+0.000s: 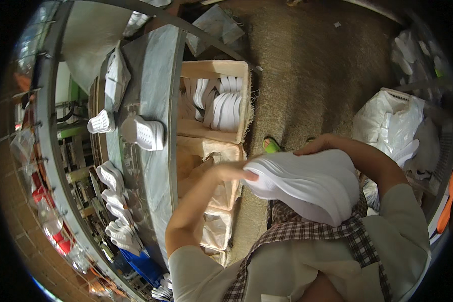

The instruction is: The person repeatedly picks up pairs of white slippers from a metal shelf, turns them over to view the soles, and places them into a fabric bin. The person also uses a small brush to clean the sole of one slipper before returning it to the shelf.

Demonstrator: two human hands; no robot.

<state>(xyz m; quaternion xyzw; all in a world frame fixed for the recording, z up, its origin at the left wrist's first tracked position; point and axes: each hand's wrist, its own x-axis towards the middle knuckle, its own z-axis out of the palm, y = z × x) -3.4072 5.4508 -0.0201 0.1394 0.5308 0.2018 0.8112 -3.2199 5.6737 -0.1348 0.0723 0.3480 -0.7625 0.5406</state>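
Note:
A thick stack of white shoe soles (307, 183) rests against my chest and checked apron. My left hand (231, 172) grips the stack's left end, thumb on top. My right hand (319, 146) lies flat over the stack's upper edge, with the forearm wrapped around its right side. Just beyond my left hand stands an open cardboard box (211, 151).
A farther box (216, 103) holds upright rows of white soles. A grey conveyor belt (156, 100) at the left carries a white shoe (143, 133); more white shoes (113, 201) sit on racks beside it. White plastic bags (392, 126) fill a basket at the right. Brown matting covers the floor.

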